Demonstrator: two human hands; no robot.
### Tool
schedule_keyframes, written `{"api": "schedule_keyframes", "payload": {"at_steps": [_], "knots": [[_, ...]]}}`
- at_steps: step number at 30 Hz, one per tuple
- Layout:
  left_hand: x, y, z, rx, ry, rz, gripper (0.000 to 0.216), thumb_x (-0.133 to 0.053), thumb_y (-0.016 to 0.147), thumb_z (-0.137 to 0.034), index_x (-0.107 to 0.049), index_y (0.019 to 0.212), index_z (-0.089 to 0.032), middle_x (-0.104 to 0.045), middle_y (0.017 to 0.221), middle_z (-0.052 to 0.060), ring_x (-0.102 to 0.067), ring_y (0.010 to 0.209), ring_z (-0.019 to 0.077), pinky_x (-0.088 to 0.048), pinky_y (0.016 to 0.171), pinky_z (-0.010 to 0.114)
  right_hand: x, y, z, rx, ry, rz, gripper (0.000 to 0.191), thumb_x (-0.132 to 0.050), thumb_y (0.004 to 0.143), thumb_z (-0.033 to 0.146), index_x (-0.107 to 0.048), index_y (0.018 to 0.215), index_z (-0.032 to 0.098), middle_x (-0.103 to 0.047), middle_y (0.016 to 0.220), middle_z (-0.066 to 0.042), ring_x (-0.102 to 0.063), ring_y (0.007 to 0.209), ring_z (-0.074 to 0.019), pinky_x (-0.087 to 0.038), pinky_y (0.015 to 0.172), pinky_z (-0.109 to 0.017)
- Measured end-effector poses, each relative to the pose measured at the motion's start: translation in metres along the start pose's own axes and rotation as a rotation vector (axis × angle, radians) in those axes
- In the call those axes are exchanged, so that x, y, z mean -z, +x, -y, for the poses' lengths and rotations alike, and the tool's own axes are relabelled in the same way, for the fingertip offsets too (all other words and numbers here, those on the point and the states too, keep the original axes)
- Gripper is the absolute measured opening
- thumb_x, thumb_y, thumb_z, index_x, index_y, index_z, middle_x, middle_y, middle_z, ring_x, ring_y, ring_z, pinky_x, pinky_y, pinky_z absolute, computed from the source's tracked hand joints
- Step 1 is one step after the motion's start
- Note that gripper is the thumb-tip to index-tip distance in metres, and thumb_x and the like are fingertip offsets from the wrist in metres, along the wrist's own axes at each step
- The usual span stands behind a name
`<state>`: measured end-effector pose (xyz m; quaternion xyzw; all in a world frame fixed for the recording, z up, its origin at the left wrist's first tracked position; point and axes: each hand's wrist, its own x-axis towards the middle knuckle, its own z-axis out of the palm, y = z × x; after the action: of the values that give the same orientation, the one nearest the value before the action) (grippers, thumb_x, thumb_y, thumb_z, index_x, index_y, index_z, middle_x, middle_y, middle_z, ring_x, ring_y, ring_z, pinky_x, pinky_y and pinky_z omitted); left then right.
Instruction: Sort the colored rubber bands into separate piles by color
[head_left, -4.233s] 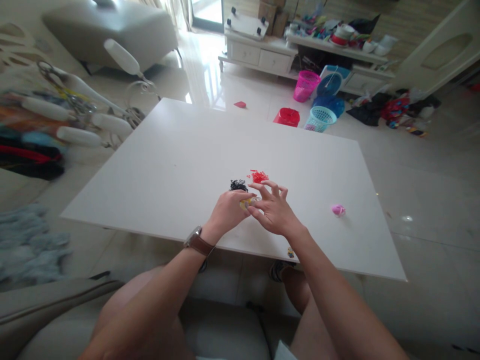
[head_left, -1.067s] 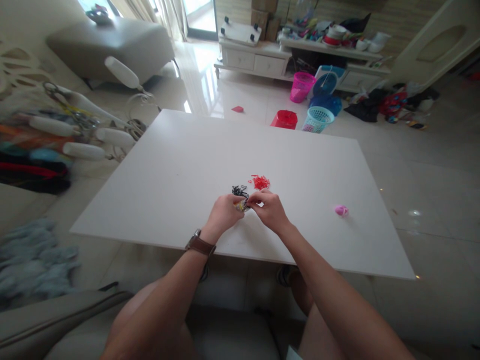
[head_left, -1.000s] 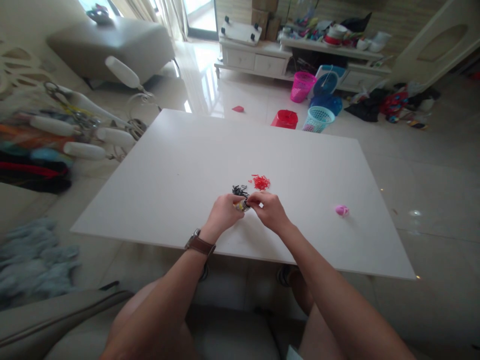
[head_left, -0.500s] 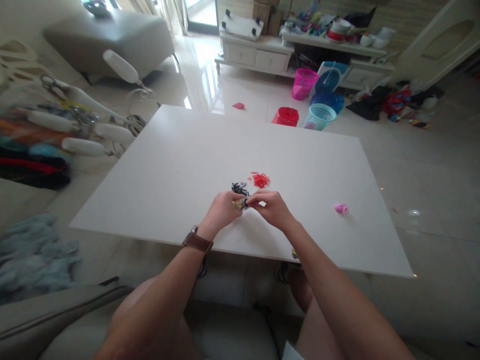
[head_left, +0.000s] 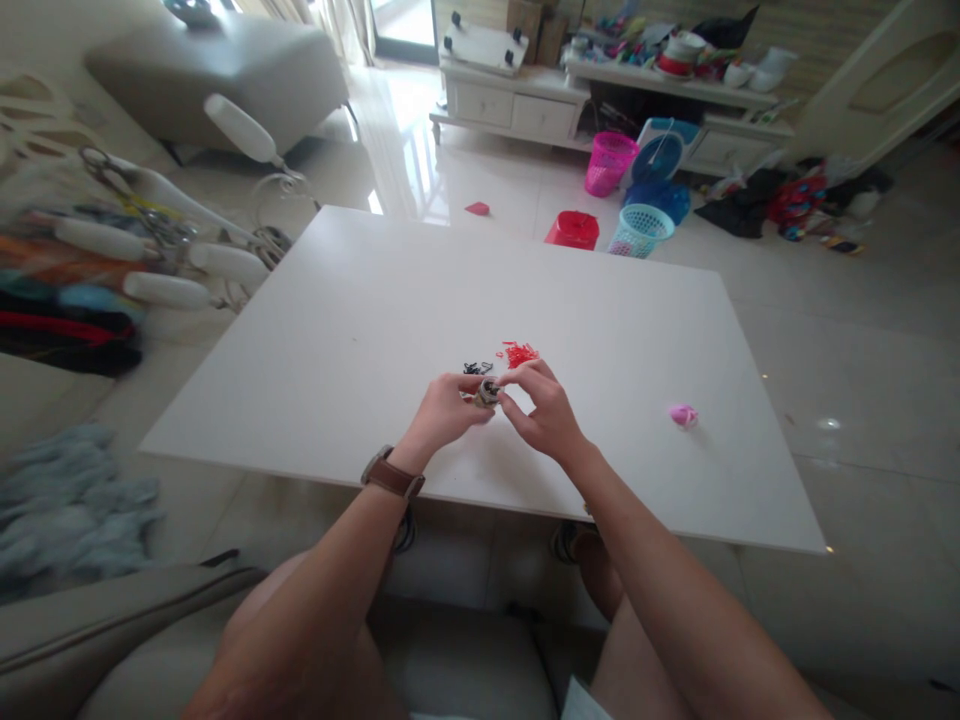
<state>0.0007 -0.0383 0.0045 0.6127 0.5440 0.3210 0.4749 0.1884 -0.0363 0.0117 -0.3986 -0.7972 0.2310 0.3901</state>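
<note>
My left hand (head_left: 442,412) is closed around a small round container (head_left: 486,396), its mouth tilted toward me and something dark inside. At that mouth, the thumb and fingers of my right hand (head_left: 551,415) come together in a pinch; whatever they hold is too small to make out. Just beyond my left fingers lies a loose pile of small black pieces (head_left: 475,368), partly covered by the hand. A heap of small red pieces (head_left: 519,354) sits behind my right fingers. Both piles rest on the white table (head_left: 360,320).
A pink-purple object (head_left: 683,416) lies on the table's right side. Beyond the far edge stand a red bin (head_left: 574,230), a light blue basket (head_left: 640,230) and a pink basket (head_left: 609,165). A lamp with white shades (head_left: 225,262) is near the left edge.
The container has turned so its mouth faces more toward me. My right hand has risen slightly, with its fingers now arched over the opening and covering part of the red heap.
</note>
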Motion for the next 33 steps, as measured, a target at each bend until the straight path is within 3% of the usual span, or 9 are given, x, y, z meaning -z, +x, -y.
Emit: {"api": "schedule_keyframes", "payload": {"at_steps": [3,6,10,12,17,22,27,31,33], "knots": [[0.002,0.001,-0.006,0.004,-0.101,0.002,0.03,-0.074,0.071,-0.023,-0.079,0.099,-0.014,-0.076,0.092,0.005,-0.071,0.09,0.0242,-0.06,0.08,0.034,0.001,0.001,0.001,-0.105,0.059,-0.085,0.018,-0.07,0.085,0.026,-0.064,0.103,0.025,-0.068,0.106,-0.007,-0.062,0.104,-0.0254,-0.056,0.088,-0.041],[0.005,0.002,-0.01,-0.031,-0.194,0.007,0.032,-0.079,0.069,-0.025,-0.075,0.099,-0.014,-0.075,0.1,0.008,-0.071,0.095,0.0246,-0.06,0.082,0.034,-0.003,0.002,-0.003,-0.274,0.231,-0.037,0.041,-0.08,0.078,0.035,-0.061,0.113,0.025,-0.069,0.112,-0.007,-0.067,0.101,-0.0237,-0.059,0.084,-0.039],[0.006,0.002,-0.01,-0.073,-0.268,-0.028,0.056,-0.079,0.074,-0.026,-0.058,0.125,-0.02,-0.069,0.113,0.008,-0.07,0.098,0.02,-0.06,0.082,0.031,-0.01,0.0,-0.011,-0.406,0.462,0.048,0.049,-0.086,0.073,0.037,-0.063,0.115,0.025,-0.073,0.11,-0.007,-0.072,0.102,-0.0226,-0.061,0.089,-0.039],[0.005,0.002,-0.008,-0.1,-0.23,-0.063,0.055,-0.076,0.079,-0.028,-0.051,0.128,-0.024,-0.064,0.119,0.007,-0.069,0.095,0.0159,-0.059,0.08,0.028,-0.011,-0.001,-0.012,-0.414,0.488,0.058,0.051,-0.087,0.071,0.035,-0.064,0.116,0.026,-0.073,0.113,-0.006,-0.073,0.1,-0.022,-0.061,0.088,-0.039],[0.006,0.002,-0.006,-0.288,0.079,-0.107,0.028,-0.072,0.085,-0.029,-0.062,0.109,-0.021,-0.056,0.121,0.007,-0.062,0.105,0.0184,-0.058,0.091,0.035,-0.012,-0.002,-0.01,-0.361,0.304,0.0,0.042,-0.08,0.077,0.029,-0.065,0.117,0.026,-0.076,0.104,-0.004,-0.073,0.093,-0.0212,-0.061,0.082,-0.036],[0.013,-0.002,-0.014,-0.418,0.529,-0.234,0.025,-0.076,0.083,-0.027,-0.072,0.108,-0.025,-0.056,0.13,0.01,-0.044,0.128,0.0302,-0.037,0.114,0.05,-0.01,-0.003,-0.009,-0.298,0.096,-0.042,0.036,-0.076,0.079,0.024,-0.066,0.114,0.027,-0.075,0.106,-0.004,-0.072,0.092,-0.0226,-0.059,0.083,-0.036],[0.014,-0.006,-0.019,-0.405,0.543,-0.12,0.028,-0.068,0.087,-0.023,-0.065,0.115,-0.023,-0.068,0.119,0.007,-0.048,0.124,0.0281,-0.035,0.109,0.046,-0.005,-0.004,-0.009,-0.221,-0.041,-0.036,0.037,-0.072,0.08,0.017,-0.064,0.115,0.026,-0.074,0.108,-0.005,-0.071,0.095,-0.0241,-0.056,0.087,-0.037],[0.014,-0.005,-0.019,-0.343,0.466,-0.064,0.033,-0.069,0.085,-0.025,-0.059,0.117,-0.022,-0.07,0.119,0.007,-0.053,0.124,0.0272,-0.037,0.107,0.045,-0.002,-0.004,-0.009,-0.191,-0.165,-0.032,0.039,-0.07,0.078,0.015,-0.06,0.114,0.026,-0.074,0.109,-0.007,-0.07,0.098,-0.0271,-0.054,0.086,-0.038],[0.016,-0.004,-0.018,-0.292,0.383,-0.007,0.031,-0.066,0.087,-0.026,-0.057,0.116,-0.023,-0.07,0.119,0.006,-0.06,0.115,0.0235,-0.042,0.102,0.041,0.0,-0.005,-0.01,-0.189,-0.197,-0.029,0.041,-0.069,0.078,0.014,-0.057,0.115,0.027,-0.074,0.109,-0.007,-0.07,0.098,-0.0278,-0.054,0.085,-0.037]]}}
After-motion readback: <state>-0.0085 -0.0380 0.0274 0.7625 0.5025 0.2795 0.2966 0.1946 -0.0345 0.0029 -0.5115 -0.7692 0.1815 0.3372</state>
